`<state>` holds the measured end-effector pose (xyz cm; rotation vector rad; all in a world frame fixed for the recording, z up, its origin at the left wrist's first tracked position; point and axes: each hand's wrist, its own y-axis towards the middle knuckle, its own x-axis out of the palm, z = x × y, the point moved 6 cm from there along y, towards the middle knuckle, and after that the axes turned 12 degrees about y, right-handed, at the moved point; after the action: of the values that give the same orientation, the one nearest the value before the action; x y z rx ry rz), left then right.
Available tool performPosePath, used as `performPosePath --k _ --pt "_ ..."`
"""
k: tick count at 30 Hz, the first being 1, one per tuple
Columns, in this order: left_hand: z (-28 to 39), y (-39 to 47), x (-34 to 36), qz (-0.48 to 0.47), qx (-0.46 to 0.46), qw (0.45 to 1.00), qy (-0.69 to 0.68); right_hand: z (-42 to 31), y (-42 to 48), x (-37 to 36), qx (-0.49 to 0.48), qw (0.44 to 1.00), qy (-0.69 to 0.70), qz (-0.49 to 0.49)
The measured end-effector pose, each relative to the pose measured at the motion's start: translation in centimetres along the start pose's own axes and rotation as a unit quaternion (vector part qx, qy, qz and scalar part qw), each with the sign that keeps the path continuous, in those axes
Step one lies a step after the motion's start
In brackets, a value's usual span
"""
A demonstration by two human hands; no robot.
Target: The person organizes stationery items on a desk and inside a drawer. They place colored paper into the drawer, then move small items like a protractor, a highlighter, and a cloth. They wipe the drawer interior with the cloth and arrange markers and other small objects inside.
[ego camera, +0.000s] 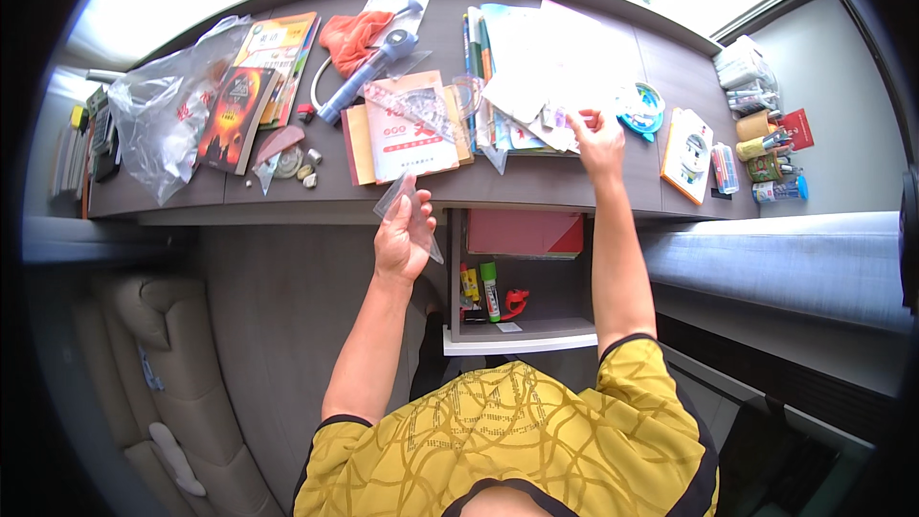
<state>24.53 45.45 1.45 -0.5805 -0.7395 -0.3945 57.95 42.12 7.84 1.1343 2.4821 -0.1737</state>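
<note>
In my left hand (400, 250), raised before the desk's front edge, is a clear plastic set square (393, 195), pinched between thumb and fingers. My right hand (602, 143) is over the pile of white papers (574, 64) at the right of the desk. Its thumb and fingertips are at the lower edge of the papers; whether they grip a sheet is hard to see. Left of the pile, a large clear set square (409, 111) lies on a white booklet with red print (413, 147). A clear protractor (468, 95) rests beside it.
Below the desk an open drawer (523, 339) holds a glue stick (490, 291) and a red item (515, 304). Leftward are a dark paperback (239, 118), a plastic bag (161, 122) and an orange cloth (353, 42). A blue tape roll (641, 115) and pen holders (764, 145) stand right.
</note>
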Motion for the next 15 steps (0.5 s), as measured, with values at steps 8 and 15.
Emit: performPosePath --k 8,15 --pt "-0.8 -1.1 0.8 -0.001 -0.025 1.000 0.018 -1.8 7.6 2.9 -0.001 0.945 -0.322 -0.064" --pt "-0.9 -1.7 0.5 0.000 -0.022 0.999 0.030 -1.9 8.3 4.6 0.188 0.921 -0.300 -0.163"
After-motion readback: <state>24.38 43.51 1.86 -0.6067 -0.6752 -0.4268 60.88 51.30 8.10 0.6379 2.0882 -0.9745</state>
